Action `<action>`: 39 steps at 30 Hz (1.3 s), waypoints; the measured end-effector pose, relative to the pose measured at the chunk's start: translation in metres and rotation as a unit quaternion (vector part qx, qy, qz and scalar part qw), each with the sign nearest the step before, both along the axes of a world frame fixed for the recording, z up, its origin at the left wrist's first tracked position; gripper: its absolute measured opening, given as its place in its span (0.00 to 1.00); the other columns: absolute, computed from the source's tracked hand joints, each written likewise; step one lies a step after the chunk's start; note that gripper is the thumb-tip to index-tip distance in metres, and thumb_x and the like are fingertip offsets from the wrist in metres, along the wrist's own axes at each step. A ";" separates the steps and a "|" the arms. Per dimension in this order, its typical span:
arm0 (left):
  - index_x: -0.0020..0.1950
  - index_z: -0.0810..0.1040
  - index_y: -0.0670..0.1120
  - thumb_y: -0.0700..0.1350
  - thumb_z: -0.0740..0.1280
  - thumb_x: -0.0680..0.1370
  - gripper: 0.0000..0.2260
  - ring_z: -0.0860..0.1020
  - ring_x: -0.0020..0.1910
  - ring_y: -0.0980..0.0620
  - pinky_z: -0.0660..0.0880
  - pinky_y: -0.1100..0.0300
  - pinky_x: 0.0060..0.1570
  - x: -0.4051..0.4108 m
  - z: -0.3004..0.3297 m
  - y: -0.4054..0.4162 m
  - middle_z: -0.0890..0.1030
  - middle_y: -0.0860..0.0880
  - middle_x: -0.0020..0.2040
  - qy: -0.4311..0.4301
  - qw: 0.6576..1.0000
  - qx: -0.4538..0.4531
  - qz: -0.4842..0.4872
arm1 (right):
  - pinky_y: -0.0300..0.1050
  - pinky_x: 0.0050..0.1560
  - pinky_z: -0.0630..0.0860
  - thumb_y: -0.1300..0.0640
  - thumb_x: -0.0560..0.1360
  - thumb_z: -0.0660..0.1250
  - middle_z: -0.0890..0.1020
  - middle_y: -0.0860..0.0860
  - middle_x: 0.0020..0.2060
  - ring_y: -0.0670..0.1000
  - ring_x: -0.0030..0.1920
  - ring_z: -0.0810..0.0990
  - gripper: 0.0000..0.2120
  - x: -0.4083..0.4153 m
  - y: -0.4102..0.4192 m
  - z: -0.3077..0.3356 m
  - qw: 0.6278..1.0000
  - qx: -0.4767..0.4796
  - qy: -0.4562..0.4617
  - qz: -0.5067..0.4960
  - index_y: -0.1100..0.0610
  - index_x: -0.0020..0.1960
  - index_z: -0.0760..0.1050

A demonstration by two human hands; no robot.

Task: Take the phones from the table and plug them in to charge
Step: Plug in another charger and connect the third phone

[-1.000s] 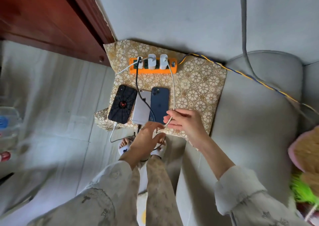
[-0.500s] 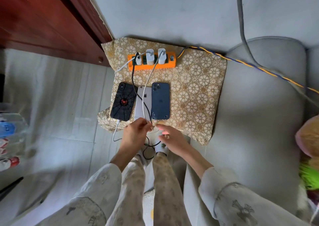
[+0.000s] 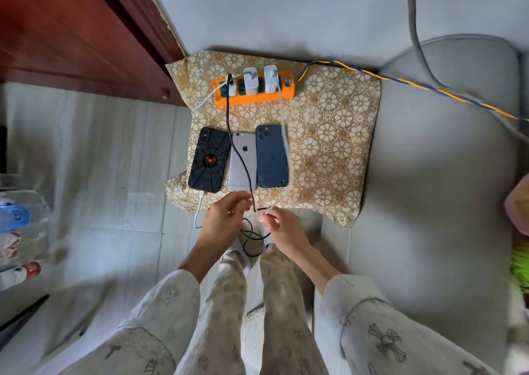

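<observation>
Three phones lie face down side by side on a small table (image 3: 337,134) under a floral cloth: a black spider-web phone (image 3: 209,160) with a white cable in its bottom port, a silver phone (image 3: 242,162), and a dark blue phone (image 3: 271,157). An orange power strip (image 3: 254,95) behind them carries three white chargers. A black braided cable (image 3: 229,122) runs over the silver phone to my left hand (image 3: 227,217), which pinches it just below the table's front edge. My right hand (image 3: 282,227) pinches the end of a white cable (image 3: 284,142) lying beside the blue phone.
A grey sofa (image 3: 435,191) flanks the table on the right, with a blue-yellow cord (image 3: 429,89) across it. A dark red wooden door (image 3: 71,31) stands at the upper left. Water bottles (image 3: 20,231) sit on the floor at the left edge. My legs are below the hands.
My right hand drew back from the table top to its front edge with the white cable, which swung across the phones and back to the blue phone's right side. My left hand stayed at the black cable.
</observation>
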State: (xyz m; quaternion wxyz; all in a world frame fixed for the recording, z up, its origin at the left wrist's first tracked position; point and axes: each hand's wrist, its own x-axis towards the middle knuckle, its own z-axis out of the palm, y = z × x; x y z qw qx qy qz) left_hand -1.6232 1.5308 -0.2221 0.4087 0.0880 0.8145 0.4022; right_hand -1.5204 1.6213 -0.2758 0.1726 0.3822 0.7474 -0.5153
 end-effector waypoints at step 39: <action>0.44 0.79 0.43 0.43 0.62 0.77 0.08 0.84 0.38 0.49 0.80 0.61 0.40 -0.015 0.084 0.020 0.85 0.47 0.36 -0.150 0.919 0.267 0.249 | 0.34 0.48 0.76 0.55 0.78 0.59 0.84 0.53 0.49 0.50 0.49 0.82 0.12 0.034 0.037 0.070 0.995 -0.019 0.065 0.067 0.59 0.51 0.79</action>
